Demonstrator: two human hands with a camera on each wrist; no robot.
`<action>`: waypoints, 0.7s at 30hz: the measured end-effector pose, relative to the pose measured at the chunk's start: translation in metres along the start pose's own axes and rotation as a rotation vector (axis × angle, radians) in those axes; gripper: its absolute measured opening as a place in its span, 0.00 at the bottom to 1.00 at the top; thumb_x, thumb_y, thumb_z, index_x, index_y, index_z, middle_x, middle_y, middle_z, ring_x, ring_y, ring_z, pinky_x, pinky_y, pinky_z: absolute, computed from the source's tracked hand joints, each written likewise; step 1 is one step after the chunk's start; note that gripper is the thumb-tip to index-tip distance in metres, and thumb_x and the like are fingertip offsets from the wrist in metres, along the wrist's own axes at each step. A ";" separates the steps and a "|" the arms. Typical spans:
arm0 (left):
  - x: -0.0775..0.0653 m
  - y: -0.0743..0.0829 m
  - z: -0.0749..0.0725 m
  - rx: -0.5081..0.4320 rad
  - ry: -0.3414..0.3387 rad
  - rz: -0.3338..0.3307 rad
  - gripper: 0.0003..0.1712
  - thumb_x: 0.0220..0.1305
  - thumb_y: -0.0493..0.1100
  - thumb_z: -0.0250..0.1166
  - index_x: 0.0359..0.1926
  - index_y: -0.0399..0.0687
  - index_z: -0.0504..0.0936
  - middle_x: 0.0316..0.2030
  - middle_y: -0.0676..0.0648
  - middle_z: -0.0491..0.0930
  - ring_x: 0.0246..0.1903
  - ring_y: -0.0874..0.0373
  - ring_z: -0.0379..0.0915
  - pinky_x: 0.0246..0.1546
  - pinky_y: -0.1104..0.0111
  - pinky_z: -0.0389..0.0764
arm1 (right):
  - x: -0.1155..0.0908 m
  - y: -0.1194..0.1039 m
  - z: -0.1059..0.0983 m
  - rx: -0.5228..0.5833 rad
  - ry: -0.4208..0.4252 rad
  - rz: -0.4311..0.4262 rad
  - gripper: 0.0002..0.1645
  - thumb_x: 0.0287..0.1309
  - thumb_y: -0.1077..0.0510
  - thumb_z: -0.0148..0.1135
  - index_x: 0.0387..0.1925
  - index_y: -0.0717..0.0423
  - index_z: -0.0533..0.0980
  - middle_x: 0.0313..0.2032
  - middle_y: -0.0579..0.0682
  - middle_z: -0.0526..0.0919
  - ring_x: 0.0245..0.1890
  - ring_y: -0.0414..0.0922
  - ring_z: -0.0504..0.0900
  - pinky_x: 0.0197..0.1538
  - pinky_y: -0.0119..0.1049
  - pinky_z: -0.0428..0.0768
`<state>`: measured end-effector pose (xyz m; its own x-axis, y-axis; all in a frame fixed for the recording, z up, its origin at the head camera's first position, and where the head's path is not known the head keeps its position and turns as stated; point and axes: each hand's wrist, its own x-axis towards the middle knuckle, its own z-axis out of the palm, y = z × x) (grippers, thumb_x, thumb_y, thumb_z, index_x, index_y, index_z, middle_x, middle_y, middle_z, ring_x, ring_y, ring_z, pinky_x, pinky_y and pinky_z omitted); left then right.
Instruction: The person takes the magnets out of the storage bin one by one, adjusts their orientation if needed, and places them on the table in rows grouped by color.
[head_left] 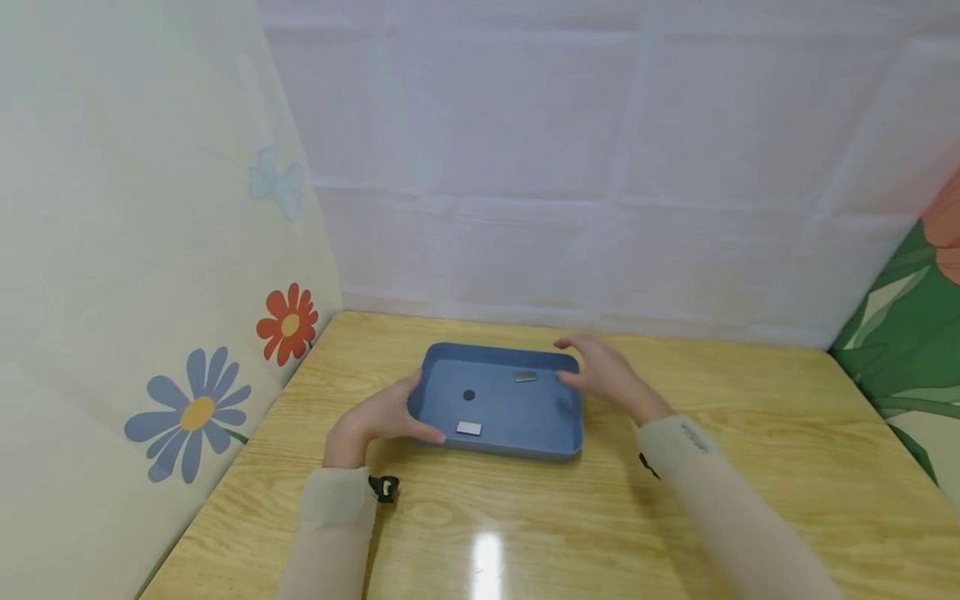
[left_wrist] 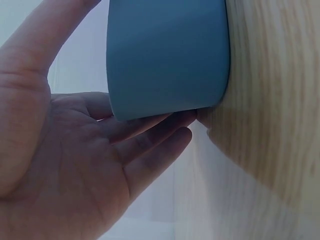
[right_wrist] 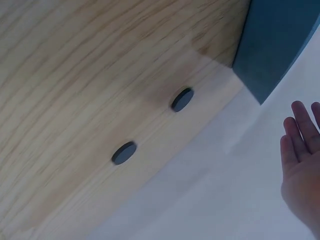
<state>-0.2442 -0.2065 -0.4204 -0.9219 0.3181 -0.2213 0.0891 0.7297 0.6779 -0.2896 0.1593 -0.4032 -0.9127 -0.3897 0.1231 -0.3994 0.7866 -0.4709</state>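
A shallow blue tray (head_left: 498, 408) sits on the table in the head view. My left hand (head_left: 382, 414) grips its left end, thumb along the front edge and fingers against the end wall; the left wrist view shows these fingers (left_wrist: 145, 137) close up. Inside the tray are a dark round disc (head_left: 468, 394), a small white rectangular block (head_left: 468, 428) and a small grey rectangular block (head_left: 526, 377). At the back right corner my right hand (head_left: 603, 373) hovers with fingers spread and nothing held. The right wrist view has this hand (right_wrist: 306, 165) beyond the tray's corner (right_wrist: 272, 50).
On the wooden table (right_wrist: 75, 90) two dark discs (right_wrist: 182, 99) lie beside the tray in the right wrist view. A white sheet (head_left: 480, 167) hangs behind the table. Flower-printed sheets (head_left: 198, 412) stand along both sides.
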 end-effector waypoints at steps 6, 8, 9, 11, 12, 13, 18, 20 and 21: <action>0.001 0.000 0.000 0.010 -0.001 -0.001 0.79 0.46 0.59 0.84 0.82 0.33 0.40 0.81 0.32 0.48 0.80 0.35 0.49 0.78 0.41 0.57 | 0.009 -0.013 0.010 0.010 -0.020 -0.022 0.32 0.64 0.54 0.70 0.66 0.59 0.75 0.64 0.59 0.80 0.69 0.59 0.75 0.72 0.57 0.73; 0.001 0.000 0.000 0.011 -0.001 -0.001 0.79 0.46 0.59 0.84 0.81 0.33 0.40 0.81 0.32 0.48 0.80 0.35 0.49 0.79 0.41 0.57 | 0.013 -0.017 0.014 0.016 -0.027 -0.025 0.32 0.64 0.53 0.70 0.66 0.59 0.75 0.64 0.58 0.80 0.69 0.58 0.75 0.72 0.56 0.73; 0.001 0.000 0.000 0.011 -0.001 0.001 0.79 0.46 0.59 0.84 0.81 0.33 0.40 0.81 0.32 0.48 0.80 0.36 0.49 0.79 0.42 0.57 | 0.014 -0.019 0.016 0.017 -0.035 -0.022 0.31 0.64 0.53 0.70 0.66 0.58 0.75 0.65 0.57 0.80 0.69 0.58 0.75 0.71 0.56 0.74; 0.001 0.000 0.001 0.012 -0.002 0.006 0.78 0.47 0.59 0.84 0.82 0.33 0.40 0.81 0.32 0.49 0.80 0.36 0.49 0.78 0.42 0.58 | 0.017 -0.023 0.020 0.025 -0.048 -0.016 0.31 0.64 0.53 0.70 0.66 0.57 0.75 0.65 0.56 0.80 0.69 0.57 0.75 0.71 0.55 0.75; 0.002 0.000 0.001 0.009 -0.001 0.008 0.78 0.46 0.59 0.84 0.82 0.33 0.41 0.81 0.32 0.49 0.80 0.36 0.50 0.78 0.42 0.58 | 0.019 -0.025 0.022 0.027 -0.057 -0.008 0.32 0.64 0.52 0.70 0.67 0.56 0.75 0.65 0.56 0.80 0.69 0.56 0.75 0.71 0.55 0.75; 0.001 0.000 0.001 0.009 -0.001 0.010 0.78 0.46 0.59 0.84 0.82 0.33 0.41 0.81 0.32 0.49 0.80 0.36 0.50 0.78 0.42 0.58 | 0.020 -0.027 0.024 0.026 -0.064 -0.007 0.32 0.64 0.52 0.70 0.67 0.56 0.75 0.65 0.55 0.80 0.69 0.55 0.75 0.71 0.54 0.75; -0.001 0.001 0.001 0.002 0.001 0.005 0.79 0.46 0.58 0.84 0.82 0.33 0.40 0.81 0.32 0.49 0.79 0.36 0.50 0.78 0.42 0.59 | 0.028 -0.037 0.032 0.023 -0.086 -0.023 0.33 0.64 0.51 0.71 0.67 0.56 0.74 0.65 0.55 0.80 0.69 0.54 0.75 0.72 0.52 0.74; -0.002 0.002 0.000 0.001 0.000 0.005 0.79 0.46 0.58 0.84 0.82 0.33 0.40 0.81 0.32 0.49 0.79 0.35 0.50 0.78 0.41 0.59 | 0.031 -0.043 0.035 0.037 -0.092 -0.029 0.33 0.64 0.51 0.71 0.68 0.56 0.74 0.66 0.54 0.80 0.69 0.54 0.75 0.72 0.52 0.74; -0.002 0.002 0.000 0.000 0.000 0.005 0.79 0.46 0.58 0.84 0.82 0.33 0.40 0.81 0.32 0.49 0.79 0.36 0.50 0.78 0.42 0.59 | 0.032 -0.045 0.036 0.040 -0.095 -0.036 0.33 0.64 0.52 0.71 0.68 0.56 0.74 0.66 0.54 0.80 0.69 0.54 0.75 0.72 0.52 0.74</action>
<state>-0.2425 -0.2061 -0.4187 -0.9214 0.3217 -0.2180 0.0936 0.7281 0.6790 -0.2980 0.0938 -0.4091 -0.8847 -0.4625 0.0583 -0.4263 0.7523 -0.5023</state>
